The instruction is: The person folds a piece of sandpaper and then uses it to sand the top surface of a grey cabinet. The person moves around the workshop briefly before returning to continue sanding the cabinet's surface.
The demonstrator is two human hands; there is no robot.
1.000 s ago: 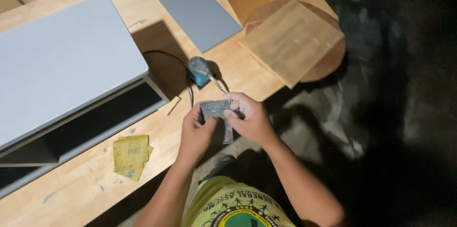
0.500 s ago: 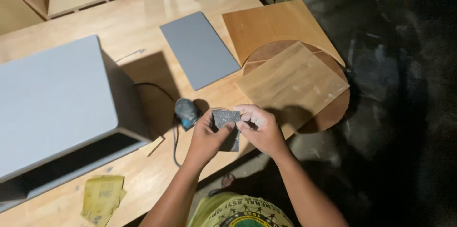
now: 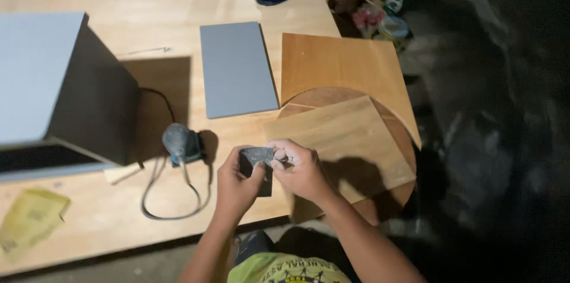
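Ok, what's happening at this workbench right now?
A person stands at a wooden bench, holding a dark grey sheet of sandpaper in both hands: the left hand grips it from below, the right hand pinches its top edge. A small corded sander sits just left of them, beside a grey cabinet. A grey panel and wooden boards lie beyond.

I pinch a dark grey sandpaper sheet (image 3: 256, 161) between my left hand (image 3: 236, 187) and right hand (image 3: 301, 169), near the desk (image 3: 148, 16) edge. Just left lies a corded sander (image 3: 180, 142); farther off, a grey panel (image 3: 237, 69).
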